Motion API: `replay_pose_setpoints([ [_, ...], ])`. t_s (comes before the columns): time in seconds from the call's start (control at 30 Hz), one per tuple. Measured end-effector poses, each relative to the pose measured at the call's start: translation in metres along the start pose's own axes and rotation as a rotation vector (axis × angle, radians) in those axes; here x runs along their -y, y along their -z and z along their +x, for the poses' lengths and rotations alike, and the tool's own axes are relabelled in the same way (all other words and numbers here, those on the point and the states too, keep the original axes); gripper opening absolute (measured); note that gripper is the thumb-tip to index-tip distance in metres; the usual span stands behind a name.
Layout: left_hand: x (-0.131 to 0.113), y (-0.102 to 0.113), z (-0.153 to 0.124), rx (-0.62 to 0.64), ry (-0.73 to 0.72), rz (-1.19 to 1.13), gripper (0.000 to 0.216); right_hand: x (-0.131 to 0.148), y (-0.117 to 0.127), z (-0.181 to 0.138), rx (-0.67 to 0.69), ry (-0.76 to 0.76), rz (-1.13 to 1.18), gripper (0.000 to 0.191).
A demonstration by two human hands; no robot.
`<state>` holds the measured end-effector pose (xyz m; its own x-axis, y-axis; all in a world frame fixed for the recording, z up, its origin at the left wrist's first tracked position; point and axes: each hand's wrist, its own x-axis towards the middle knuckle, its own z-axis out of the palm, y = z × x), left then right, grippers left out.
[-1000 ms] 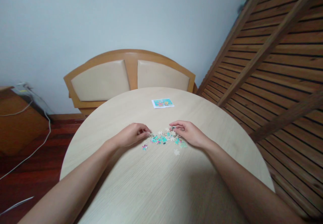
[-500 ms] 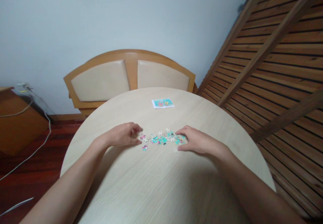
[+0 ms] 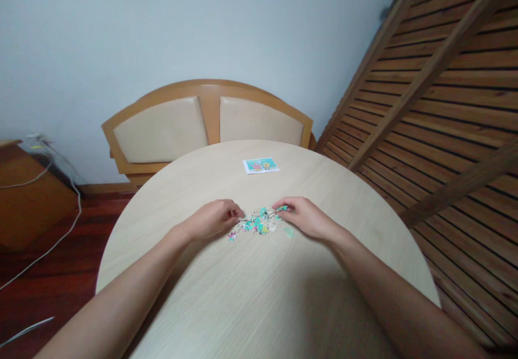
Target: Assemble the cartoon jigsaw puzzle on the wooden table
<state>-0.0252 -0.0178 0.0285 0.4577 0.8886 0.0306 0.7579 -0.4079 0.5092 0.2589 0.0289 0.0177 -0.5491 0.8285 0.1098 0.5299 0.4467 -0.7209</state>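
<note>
Several small jigsaw pieces (image 3: pixel 258 223), teal, pink and pale, lie bunched in a heap on the round pale wooden table (image 3: pixel 259 294). My left hand (image 3: pixel 213 219) rests at the heap's left edge with its fingers curled and the tips touching the pieces. At the heap's right edge my right hand (image 3: pixel 302 216) has its fingers pressed together on a teal piece (image 3: pixel 282 208). One pale green piece (image 3: pixel 288 232) lies apart, just below my right hand.
A small picture card (image 3: pixel 261 165) lies farther back on the table. Beyond the table stands a padded wooden bench back (image 3: pixel 208 121) against the wall. A slatted wooden frame (image 3: pixel 437 105) leans at the right. Cables (image 3: pixel 48 240) trail over the dark floor at left.
Both hands have moved inward toward each other and pushed the spread-out pieces into a tighter heap. My right hand's fingers now pinch at a teal piece.
</note>
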Motion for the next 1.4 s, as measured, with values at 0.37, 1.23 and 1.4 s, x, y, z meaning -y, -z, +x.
replay_pose_setpoints([
  [0.37,0.044,0.03,-0.029,0.135,0.319,0.084,0.031,-0.014,0.029,-0.018,0.185,-0.023,-0.32,0.055],
  [1.23,0.017,-0.009,0.0,-0.047,-0.037,-0.063,0.02,-0.015,0.019,-0.006,0.087,0.073,-0.125,0.026],
  [1.4,0.013,-0.01,-0.001,-0.05,-0.145,-0.07,0.027,-0.02,0.02,-0.006,0.021,0.161,-0.269,0.034],
])
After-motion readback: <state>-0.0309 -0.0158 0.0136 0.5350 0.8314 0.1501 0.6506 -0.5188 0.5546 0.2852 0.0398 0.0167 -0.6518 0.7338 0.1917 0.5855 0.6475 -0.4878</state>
